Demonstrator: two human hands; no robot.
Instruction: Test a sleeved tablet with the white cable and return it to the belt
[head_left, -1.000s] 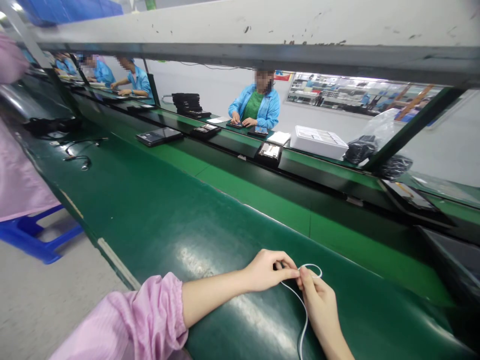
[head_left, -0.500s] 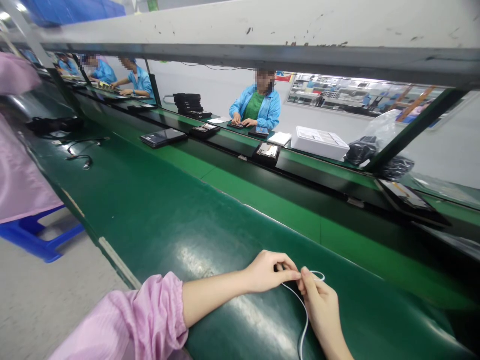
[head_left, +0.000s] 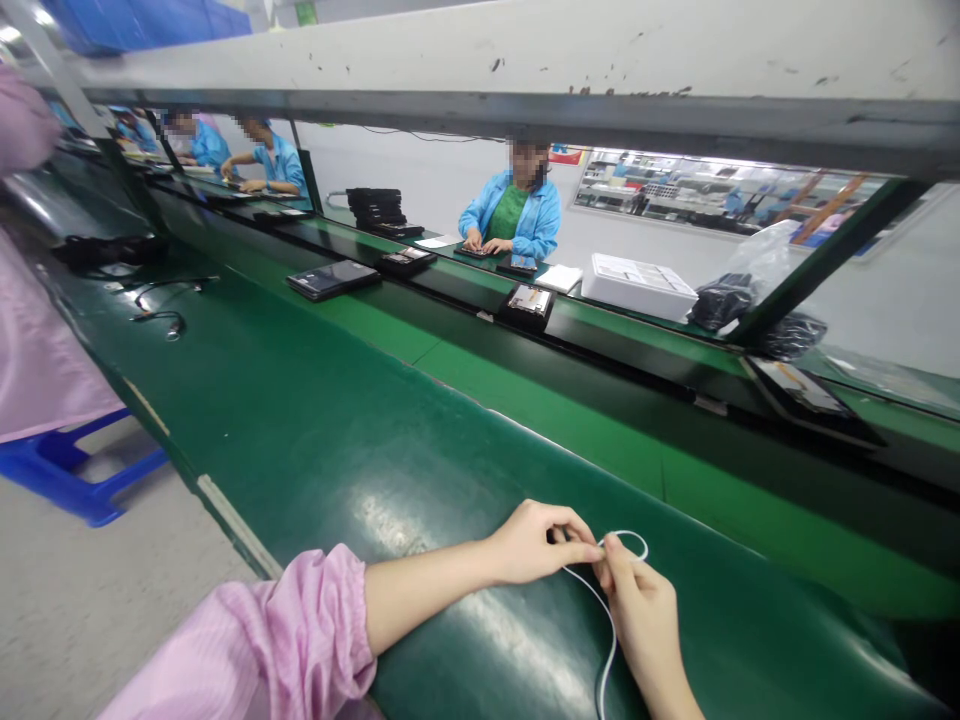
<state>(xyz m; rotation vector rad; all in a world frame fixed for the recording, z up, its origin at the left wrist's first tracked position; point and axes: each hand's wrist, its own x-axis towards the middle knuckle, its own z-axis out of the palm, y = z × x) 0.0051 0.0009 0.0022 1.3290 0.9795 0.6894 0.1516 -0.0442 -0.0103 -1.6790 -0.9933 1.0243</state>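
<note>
A thin white cable lies on the dark green conveyor belt near the bottom edge, bent into a small loop at its far end. My left hand, in a pink sleeve, pinches the cable at the loop's base. My right hand pinches the same spot from the other side, fingertips touching the left hand's. The rest of the cable trails toward me under my right wrist and leaves the view.
Black tablets and trays ride the far belt. A white box, black bags and stacked black trays sit beyond. Workers in blue coats sit opposite. A person in pink stands left by a blue stool. Black cables lie far left.
My hands stay in place, pinching the cable; the loop shifts slightly. The tablets and trays on the far belt have drifted sideways.
</note>
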